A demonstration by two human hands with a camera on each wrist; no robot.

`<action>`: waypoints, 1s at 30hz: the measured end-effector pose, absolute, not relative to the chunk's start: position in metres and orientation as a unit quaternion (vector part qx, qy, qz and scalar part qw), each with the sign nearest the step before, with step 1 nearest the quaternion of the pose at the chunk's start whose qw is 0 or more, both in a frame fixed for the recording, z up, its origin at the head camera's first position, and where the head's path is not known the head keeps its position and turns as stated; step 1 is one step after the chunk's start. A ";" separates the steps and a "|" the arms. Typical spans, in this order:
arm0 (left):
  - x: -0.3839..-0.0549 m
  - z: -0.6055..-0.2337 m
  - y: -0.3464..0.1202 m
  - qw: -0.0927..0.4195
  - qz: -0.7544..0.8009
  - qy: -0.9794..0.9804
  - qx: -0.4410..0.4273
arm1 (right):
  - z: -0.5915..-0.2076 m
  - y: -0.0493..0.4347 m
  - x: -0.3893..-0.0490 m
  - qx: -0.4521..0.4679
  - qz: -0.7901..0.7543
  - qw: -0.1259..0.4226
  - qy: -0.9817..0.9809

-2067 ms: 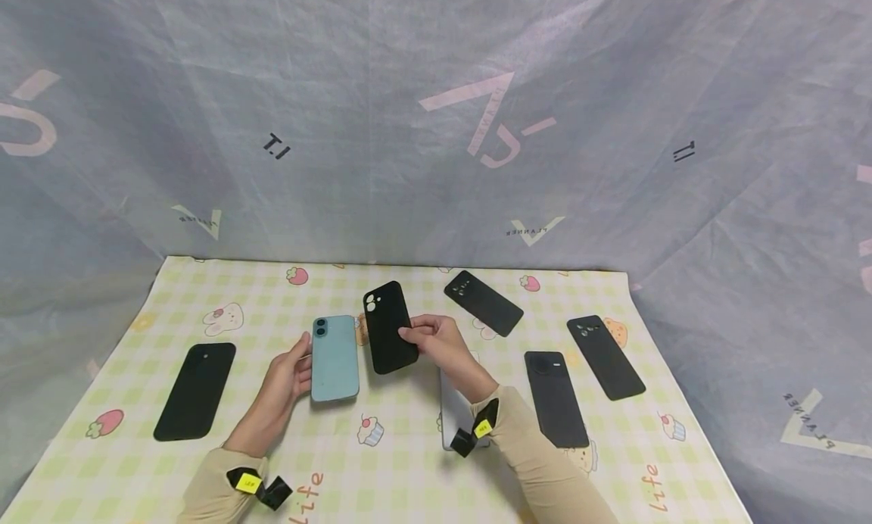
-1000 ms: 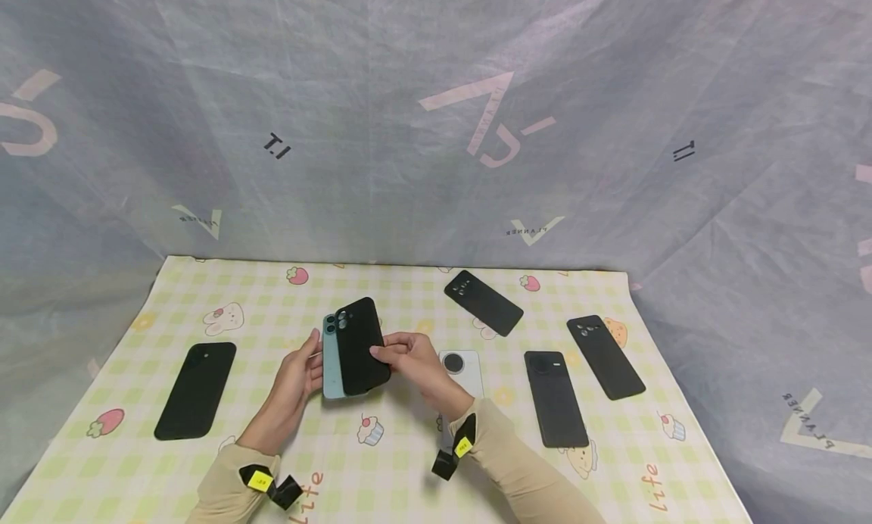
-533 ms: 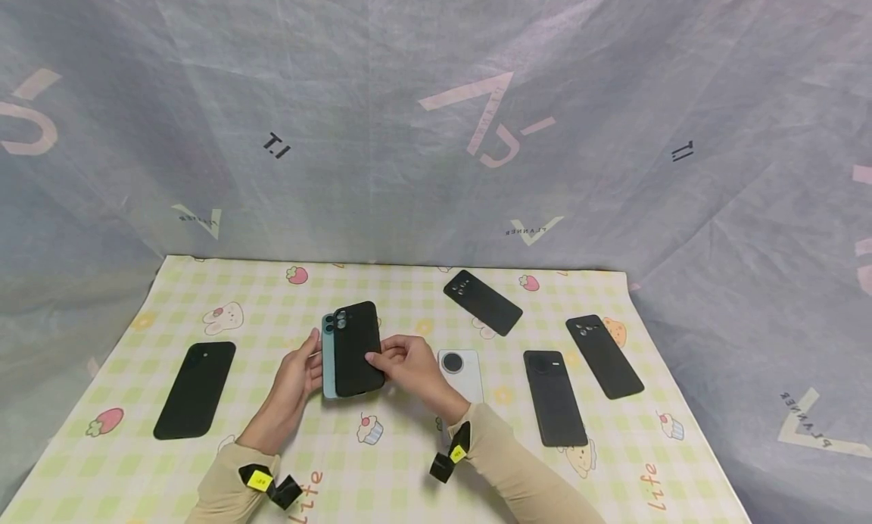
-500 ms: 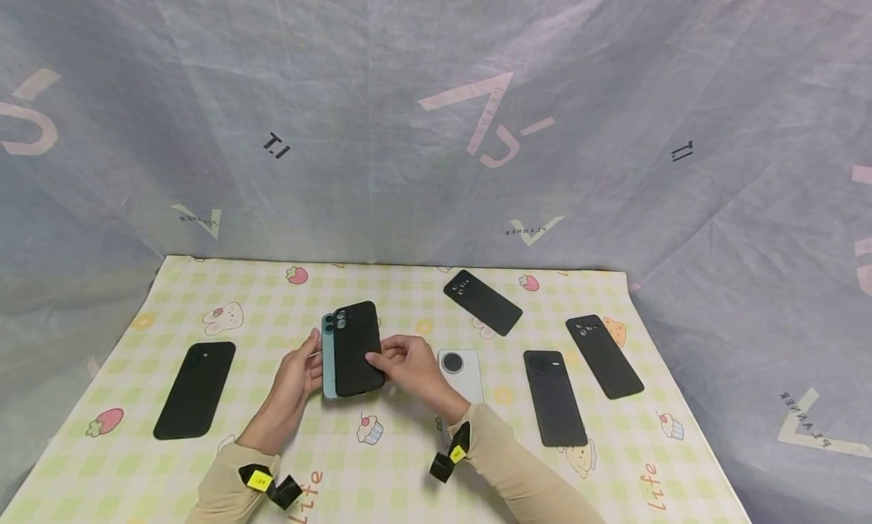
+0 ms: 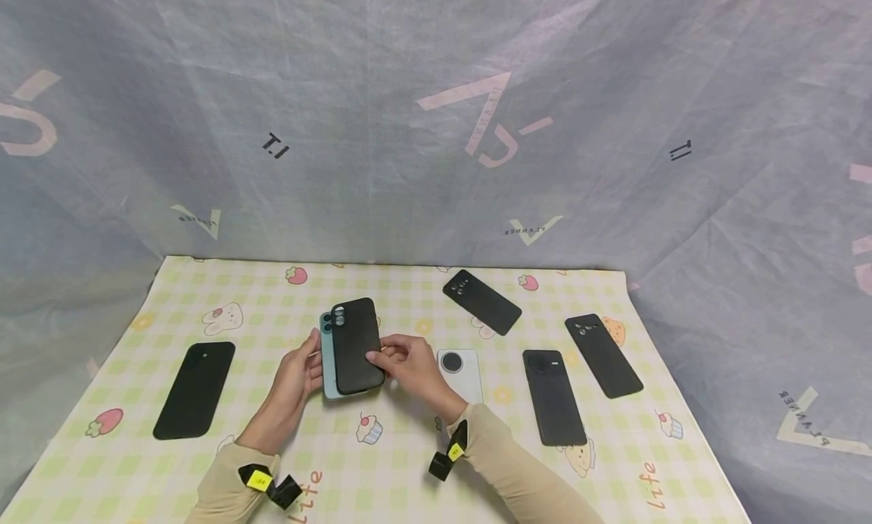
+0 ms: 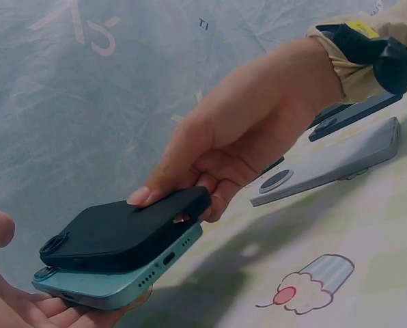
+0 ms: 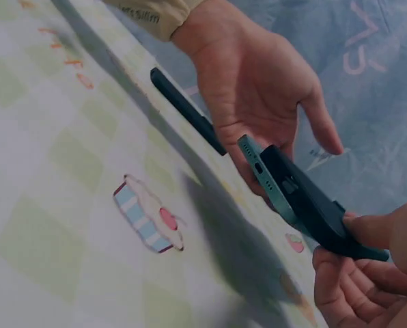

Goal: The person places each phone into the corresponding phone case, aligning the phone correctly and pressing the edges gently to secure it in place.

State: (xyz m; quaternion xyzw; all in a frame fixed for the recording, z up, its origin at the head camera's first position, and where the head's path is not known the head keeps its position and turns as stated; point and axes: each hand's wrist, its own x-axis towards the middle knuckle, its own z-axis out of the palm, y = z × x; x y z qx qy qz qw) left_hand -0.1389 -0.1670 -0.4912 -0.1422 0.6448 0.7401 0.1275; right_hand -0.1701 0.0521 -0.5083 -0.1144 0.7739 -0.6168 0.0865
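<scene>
A teal phone (image 6: 108, 290) lies back-up on the fingers of my left hand (image 5: 291, 380), raised off the table. The left fingers reach beneath it, and the thumb stands apart from it in both wrist views. My right hand (image 5: 415, 369) pinches a black phone case (image 5: 357, 346) by its right edge, thumb on top and fingers below. That case lies over most of the phone, shifted to the right, its camera cutouts beside the phone's lenses. The phone's bottom edge with its port shows below the case (image 7: 306, 201) in the right wrist view.
A black phone or case (image 5: 195, 391) lies at the left of the checked tablecloth (image 5: 259, 289). To the right are a white phone (image 5: 468, 380), partly under the right arm, a dark phone (image 5: 555, 399) and two black cases, one at the back (image 5: 482, 303) and one far right (image 5: 605, 356).
The right hand has brought the black case leftward over the teal phone. The left hand has shifted slightly right with the phone. Lately the case has tilted a little, its top edge rising.
</scene>
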 end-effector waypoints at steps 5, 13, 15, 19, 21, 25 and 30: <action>-0.139 -0.493 -0.167 0.123 0.751 0.633 -0.140 | -0.513 0.054 -0.171 -0.133 -0.621 0.077 0.768; -0.139 -0.492 -0.167 0.121 0.757 0.627 -0.140 | -0.511 0.054 -0.171 -0.151 -0.610 0.066 0.775; -0.140 -0.491 -0.167 0.123 0.755 0.629 -0.140 | -0.509 0.054 -0.171 -0.153 -0.602 0.061 0.782; -0.140 -0.490 -0.167 0.125 0.753 0.632 -0.134 | -0.505 0.051 -0.168 -0.151 -0.577 0.053 0.801; -0.140 -0.491 -0.167 0.123 0.755 0.631 -0.131 | -0.504 0.050 -0.167 -0.150 -0.565 0.050 0.810; -0.140 -0.491 -0.167 0.122 0.759 0.627 -0.125 | -0.504 0.048 -0.165 -0.152 -0.550 0.050 0.820; -0.141 -0.491 -0.166 0.120 0.766 0.620 -0.122 | -0.503 0.047 -0.163 -0.160 -0.542 0.060 0.823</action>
